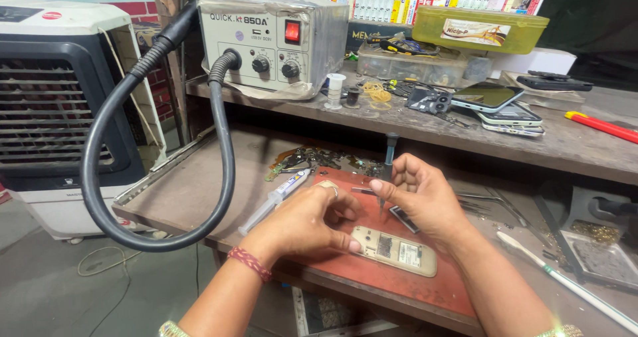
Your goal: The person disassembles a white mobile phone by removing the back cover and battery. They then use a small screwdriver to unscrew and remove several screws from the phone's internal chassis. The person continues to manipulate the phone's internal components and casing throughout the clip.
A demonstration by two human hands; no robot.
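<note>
Head view: one opened phone (395,250), back cover off, lies flat on the red mat (399,280) near the bench's front edge. Left hand (307,221) curls over its left end, thumb pressed on the corner, probably to keep it from sliding. Right hand (420,196) pinches one screwdriver (387,161) upright, tip at the phone's upper edge, seemingly at a screw. One syringe (279,196) lies left of the mat. On the upper shelf sit one hot-air station (269,41) at the left end, with three phones (500,108) stacked toward the right.
</note>
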